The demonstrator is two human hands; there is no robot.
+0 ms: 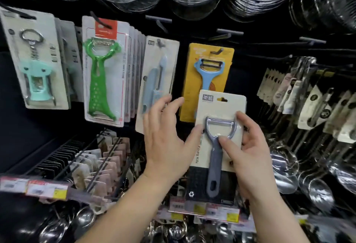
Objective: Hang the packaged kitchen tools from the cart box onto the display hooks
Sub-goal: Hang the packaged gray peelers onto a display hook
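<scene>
Black pegboard (250,80) behind; my right hand (248,152) pinches the grey peeler pack (217,146), left hand (167,138) spread, thumb touching it.

2 bare forearms enter from bottom edge, no sleeves in view up to frame limit. Left hand (165,138): no ring, no watch, no glove; wrist bare, no strap or band. Right hand (248,146): likewise bare, no jewellery, no glove. Fingernails short, unpainted, trimmed close to fingertips. No tattoos, plasters or markings visible on either hand or forearm. Rest of person's body out of view.
</scene>
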